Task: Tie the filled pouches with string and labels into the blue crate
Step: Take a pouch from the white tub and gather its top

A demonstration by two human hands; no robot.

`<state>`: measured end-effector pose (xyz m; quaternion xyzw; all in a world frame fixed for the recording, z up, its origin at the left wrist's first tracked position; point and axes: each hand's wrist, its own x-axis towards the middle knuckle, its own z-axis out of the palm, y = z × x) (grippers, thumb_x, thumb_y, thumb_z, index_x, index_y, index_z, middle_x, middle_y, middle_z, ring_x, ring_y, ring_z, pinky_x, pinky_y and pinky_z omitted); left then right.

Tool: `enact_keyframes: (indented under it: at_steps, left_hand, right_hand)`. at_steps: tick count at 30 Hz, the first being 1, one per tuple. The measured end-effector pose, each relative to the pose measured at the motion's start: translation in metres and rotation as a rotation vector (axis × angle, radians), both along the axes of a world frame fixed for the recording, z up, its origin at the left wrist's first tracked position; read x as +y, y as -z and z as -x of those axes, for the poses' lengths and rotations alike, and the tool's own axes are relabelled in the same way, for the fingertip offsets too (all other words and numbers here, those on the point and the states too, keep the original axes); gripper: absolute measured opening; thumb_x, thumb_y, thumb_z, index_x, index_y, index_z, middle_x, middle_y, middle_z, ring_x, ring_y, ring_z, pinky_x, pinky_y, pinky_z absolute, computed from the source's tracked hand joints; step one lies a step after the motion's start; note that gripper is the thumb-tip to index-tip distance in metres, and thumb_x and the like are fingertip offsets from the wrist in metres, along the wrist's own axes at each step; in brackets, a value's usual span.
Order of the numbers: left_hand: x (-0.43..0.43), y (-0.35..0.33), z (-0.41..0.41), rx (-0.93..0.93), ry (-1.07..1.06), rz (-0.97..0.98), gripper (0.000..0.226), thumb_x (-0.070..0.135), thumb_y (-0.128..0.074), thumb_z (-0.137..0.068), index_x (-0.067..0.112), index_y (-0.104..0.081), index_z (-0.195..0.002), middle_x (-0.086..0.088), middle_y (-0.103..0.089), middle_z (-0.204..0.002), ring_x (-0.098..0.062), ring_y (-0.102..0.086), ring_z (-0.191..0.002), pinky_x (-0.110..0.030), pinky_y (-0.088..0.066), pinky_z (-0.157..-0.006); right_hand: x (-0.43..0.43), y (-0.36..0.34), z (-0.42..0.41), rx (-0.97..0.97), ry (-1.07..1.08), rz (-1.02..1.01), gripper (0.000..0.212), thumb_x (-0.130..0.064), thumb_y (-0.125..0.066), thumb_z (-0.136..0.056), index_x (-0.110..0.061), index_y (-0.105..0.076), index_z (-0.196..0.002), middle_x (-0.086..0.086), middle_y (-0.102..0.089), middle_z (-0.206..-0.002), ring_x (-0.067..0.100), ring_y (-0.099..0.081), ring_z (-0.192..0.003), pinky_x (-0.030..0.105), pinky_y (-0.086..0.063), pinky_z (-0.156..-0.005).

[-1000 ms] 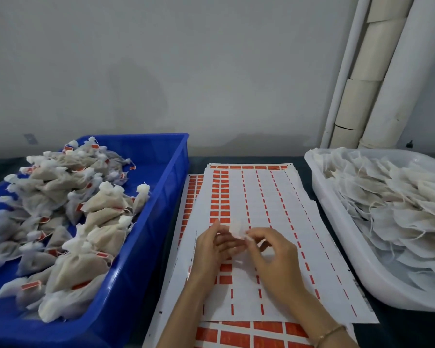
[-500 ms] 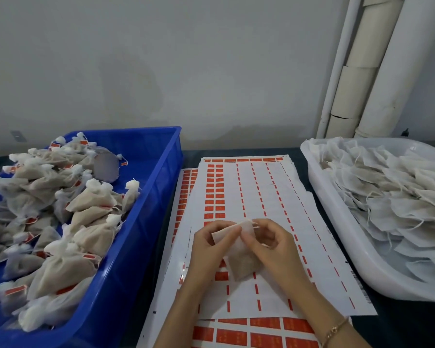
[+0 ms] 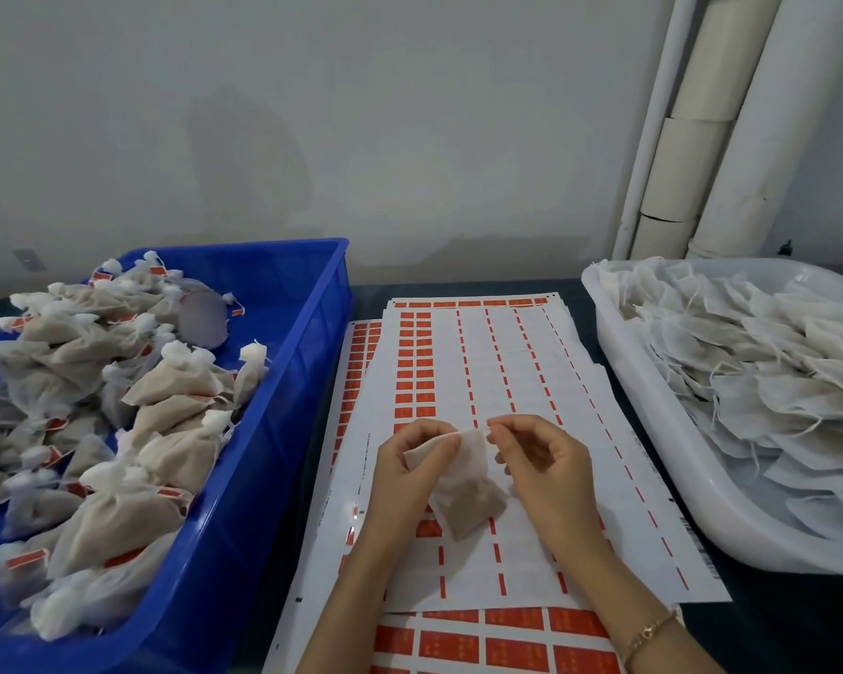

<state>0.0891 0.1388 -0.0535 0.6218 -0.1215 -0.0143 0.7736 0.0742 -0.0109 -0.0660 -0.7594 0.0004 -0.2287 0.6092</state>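
Note:
A filled white mesh pouch (image 3: pixel 466 498) with brown contents hangs between my hands over the label sheets (image 3: pixel 507 372). My left hand (image 3: pixel 405 484) pinches the pouch's top left edge. My right hand (image 3: pixel 541 464) pinches the top right corner with thumb and forefinger; I cannot make out the string. The blue crate (image 3: pixel 283 381) at the left holds several tied pouches (image 3: pixel 166 391) with orange labels. A white tub (image 3: pixel 663 459) at the right is heaped with untied pouches (image 3: pixel 760 362) and loose strings.
Sheets of orange stickers (image 3: pixel 487 644) lie stacked on the dark table between crate and tub. A round grey disc (image 3: pixel 203 319) rests among the pouches in the crate. White pipes (image 3: pixel 731 124) run up the wall at the back right.
The pouch's mouth has been spread out flat between my hands, which have moved apart. The view has tilted slightly downward and to the right.

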Motion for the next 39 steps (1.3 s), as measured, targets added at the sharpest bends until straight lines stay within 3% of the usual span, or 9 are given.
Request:
enact_keyframes:
  at_steps: [3,10,16,19,22,25,31,34,39]
  left_hand:
    - [-0.0032,0.0047,0.0047,0.105,-0.146,-0.147,0.011,0.033,-0.062,-0.088,0.022,-0.066,-0.089,0.009,-0.069,-0.081,-0.016,-0.066,-0.077,-0.024,-0.056,-0.063]
    - [-0.0047,-0.0026,0.0072,0.157,-0.155,-0.163,0.01,0.025,-0.057,-0.092,0.019,-0.064,-0.096,0.002,-0.067,-0.087,-0.02,-0.064,-0.081,-0.043,-0.054,-0.075]
    - [-0.0037,0.0007,0.0079,0.028,-0.131,-0.207,0.019,0.018,-0.064,-0.08,0.01,-0.06,-0.096,-0.003,-0.065,-0.088,-0.012,-0.066,-0.076,-0.019,-0.056,-0.065]
    - [-0.004,0.0,0.0075,0.119,-0.106,-0.198,0.008,0.02,-0.057,-0.093,0.018,-0.064,-0.095,0.004,-0.067,-0.086,-0.008,-0.066,-0.074,-0.019,-0.055,-0.061]
    - [-0.0065,0.0007,0.0062,0.041,-0.168,-0.187,0.02,0.013,-0.062,-0.088,0.001,-0.059,-0.104,-0.01,-0.063,-0.092,-0.012,-0.064,-0.078,-0.018,-0.054,-0.064]
    - [-0.0052,0.0029,0.0067,0.05,-0.195,-0.221,0.029,0.037,-0.057,-0.076,0.018,-0.063,-0.097,-0.001,-0.067,-0.092,-0.019,-0.064,-0.085,-0.024,-0.054,-0.07]
    - [-0.0078,0.0038,0.0053,0.03,-0.13,-0.311,0.016,0.042,-0.065,-0.072,0.028,-0.07,-0.08,0.012,-0.071,-0.078,-0.011,-0.068,-0.079,-0.02,-0.053,-0.067]
    - [-0.0101,0.0065,0.0052,-0.028,-0.192,-0.351,0.019,0.04,-0.064,-0.073,0.024,-0.069,-0.08,0.006,-0.07,-0.078,-0.018,-0.066,-0.083,-0.024,-0.055,-0.074]
    - [-0.0071,0.003,0.0046,-0.011,-0.216,-0.264,0.017,0.026,-0.063,-0.088,0.01,-0.067,-0.085,0.001,-0.07,-0.079,-0.011,-0.066,-0.081,-0.011,-0.05,-0.065]
  right_hand:
    - [0.0012,-0.0003,0.0004,-0.002,-0.016,-0.001,0.011,-0.027,-0.066,-0.084,-0.038,-0.064,-0.087,-0.022,-0.068,-0.082,0.001,-0.064,-0.079,0.016,-0.055,-0.066]
    - [-0.0061,-0.0014,-0.0032,0.013,0.088,-0.129,0.005,-0.02,-0.055,-0.094,-0.023,-0.058,-0.096,-0.008,-0.069,-0.087,0.006,-0.064,-0.069,0.018,-0.054,-0.06]
    - [0.0019,-0.0063,0.0028,0.026,-0.17,-0.074,0.022,-0.039,-0.063,-0.082,-0.034,-0.064,-0.103,-0.022,-0.068,-0.099,0.0,-0.063,-0.093,0.013,-0.053,-0.072]
    - [0.0029,-0.0015,0.0026,0.032,-0.139,0.047,0.013,-0.028,-0.07,-0.082,-0.039,-0.068,-0.088,-0.029,-0.067,-0.087,-0.004,-0.063,-0.087,0.006,-0.049,-0.065]
    - [0.0013,-0.0021,0.0015,0.029,-0.098,0.085,0.016,-0.026,-0.07,-0.082,-0.042,-0.066,-0.085,-0.033,-0.065,-0.085,-0.007,-0.061,-0.086,0.002,-0.046,-0.064]
    - [-0.0007,-0.0029,0.0011,0.014,-0.053,0.083,0.017,-0.026,-0.069,-0.083,-0.042,-0.064,-0.085,-0.035,-0.064,-0.087,-0.007,-0.06,-0.087,0.002,-0.045,-0.065]
    - [-0.0006,-0.0018,0.0021,-0.048,0.005,0.145,0.013,-0.024,-0.072,-0.081,-0.035,-0.066,-0.084,-0.022,-0.066,-0.078,-0.002,-0.06,-0.082,0.006,-0.047,-0.066]
    - [0.0007,0.0008,0.002,-0.096,0.021,0.263,0.015,-0.018,-0.07,-0.082,-0.03,-0.064,-0.088,-0.028,-0.059,-0.084,-0.008,-0.055,-0.089,0.001,-0.044,-0.067]
    - [-0.0014,0.0014,0.0012,-0.124,0.0,0.389,0.015,-0.019,-0.067,-0.084,-0.026,-0.064,-0.097,-0.023,-0.058,-0.09,-0.015,-0.052,-0.093,-0.003,-0.041,-0.071]
